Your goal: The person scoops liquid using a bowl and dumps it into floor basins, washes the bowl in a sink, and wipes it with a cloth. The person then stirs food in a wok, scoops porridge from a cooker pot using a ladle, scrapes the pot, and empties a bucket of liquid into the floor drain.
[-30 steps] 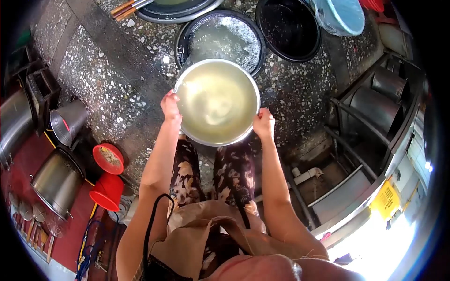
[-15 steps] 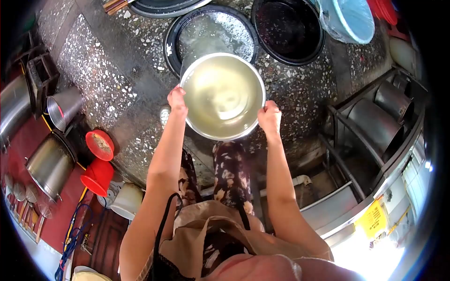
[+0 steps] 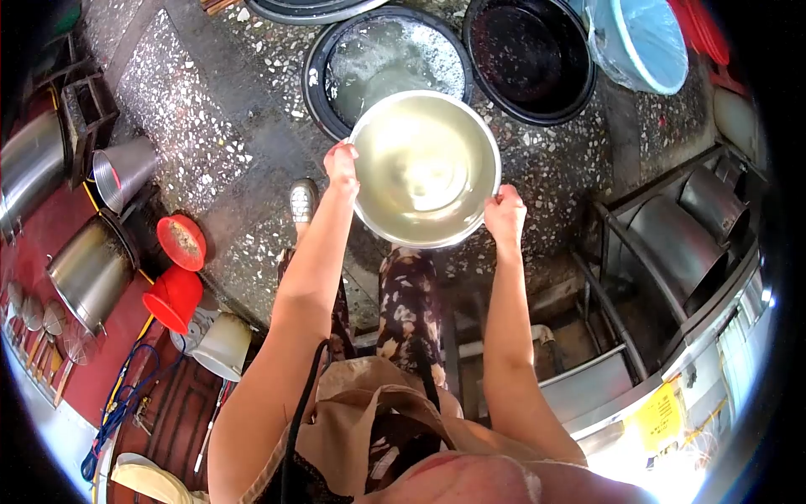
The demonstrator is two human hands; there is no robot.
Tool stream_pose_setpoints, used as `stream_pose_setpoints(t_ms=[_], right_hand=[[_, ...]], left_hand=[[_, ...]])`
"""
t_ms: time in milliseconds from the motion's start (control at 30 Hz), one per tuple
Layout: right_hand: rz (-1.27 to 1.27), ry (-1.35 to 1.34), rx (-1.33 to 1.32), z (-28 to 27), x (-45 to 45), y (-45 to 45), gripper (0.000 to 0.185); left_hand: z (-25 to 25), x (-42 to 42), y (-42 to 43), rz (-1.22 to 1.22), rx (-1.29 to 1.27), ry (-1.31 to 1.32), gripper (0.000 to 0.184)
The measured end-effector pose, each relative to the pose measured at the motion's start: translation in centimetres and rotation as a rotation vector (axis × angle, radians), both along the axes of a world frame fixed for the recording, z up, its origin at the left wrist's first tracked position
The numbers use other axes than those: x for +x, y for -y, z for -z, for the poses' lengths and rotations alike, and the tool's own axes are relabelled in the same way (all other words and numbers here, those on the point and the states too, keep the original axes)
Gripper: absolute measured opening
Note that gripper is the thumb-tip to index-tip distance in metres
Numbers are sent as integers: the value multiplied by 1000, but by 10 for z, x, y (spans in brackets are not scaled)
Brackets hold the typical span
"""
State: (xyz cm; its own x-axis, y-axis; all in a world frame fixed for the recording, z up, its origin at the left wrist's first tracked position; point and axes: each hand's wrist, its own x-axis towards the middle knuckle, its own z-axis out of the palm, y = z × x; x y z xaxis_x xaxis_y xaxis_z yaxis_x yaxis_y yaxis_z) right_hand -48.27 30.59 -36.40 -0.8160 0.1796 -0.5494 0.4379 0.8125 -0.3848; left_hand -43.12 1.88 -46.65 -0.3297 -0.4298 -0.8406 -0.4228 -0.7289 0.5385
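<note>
A wide round metal basin [image 3: 426, 168] with pale yellowish liquid in it is held up in front of my body. My left hand [image 3: 342, 168] grips its left rim, fingers closed. On the right side, my right hand [image 3: 505, 217] is closed on the rim a little lower down. The basin overlaps the near edge of a black tub [image 3: 315, 84] on the floor, which holds cloudy, foamy water. Beside that tub stands another black tub [image 3: 529, 59] with a dark inside.
A blue lined bucket [image 3: 642, 46] stands at the upper right. Metal pots [image 3: 676, 244] lie in a rack on the right. To the left are a red bucket [image 3: 174, 299], a red bowl [image 3: 181, 242] and a large steel pot [image 3: 92, 273]. My shoe [image 3: 303, 202] is on the speckled floor.
The basin and both my hands have shifted right in view. My left shoe has come into sight, and the surroundings have turned slightly; more of the blue bucket shows.
</note>
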Motion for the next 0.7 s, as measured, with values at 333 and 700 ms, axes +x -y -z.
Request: stream_pose_setpoints(t_ms=[333,700], right_hand=[[-14,22,30,2,-6,-6,13],[-36,23,58,-11,-16,1,12]], left_hand=[[12,-8,-8,-4,-98,165,38],[11,-11,-17,-58,-46,162,27]])
